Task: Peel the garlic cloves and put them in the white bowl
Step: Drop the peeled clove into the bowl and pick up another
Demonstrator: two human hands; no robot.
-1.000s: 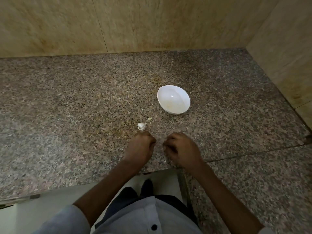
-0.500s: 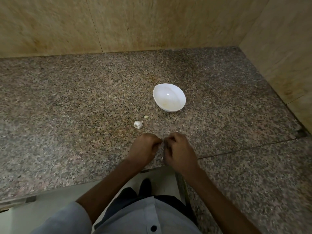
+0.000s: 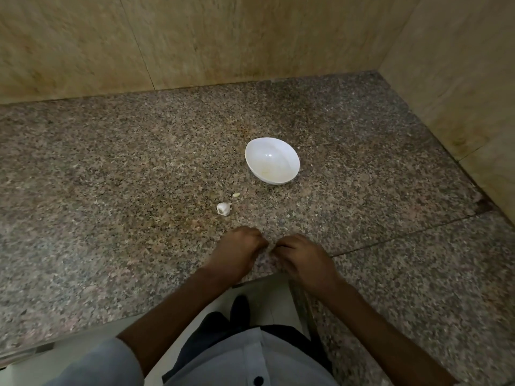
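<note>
Garlic clove under work is not visible; if one is held, it is hidden between the two hands. The left hand (image 3: 237, 252) and the right hand (image 3: 303, 260) sit knuckles-up at the near edge of the tabletop (image 3: 111, 190), fingers curled inward and the fingertips almost meeting. Grip state: both hands are curled, but this view does not show whether either grip encloses a clove or a bit of skin. The posture is consistent with peeling, in my judgement.

Just beyond the left hand, a small garlic head (image 3: 223, 208) lies on the tabletop in its papery white skin, untouched by either hand. A pale loose piece (image 3: 236, 194) lies just beside it, toward the bowl; it is too small to tell whether it is a clove or a scrap of peel.

Farther back, the white bowl (image 3: 284, 151) stands upright, well apart from both hands. Inside it there is only a faint yellowish trace (image 3: 266, 171); it is too indistinct to say whether that is a clove.

Assessment: the task looks to be in an early stage. No clearly peeled clove is confirmed in the bowl. The garlic head remains to be broken down and peeled, and its cloves transferred.
</note>
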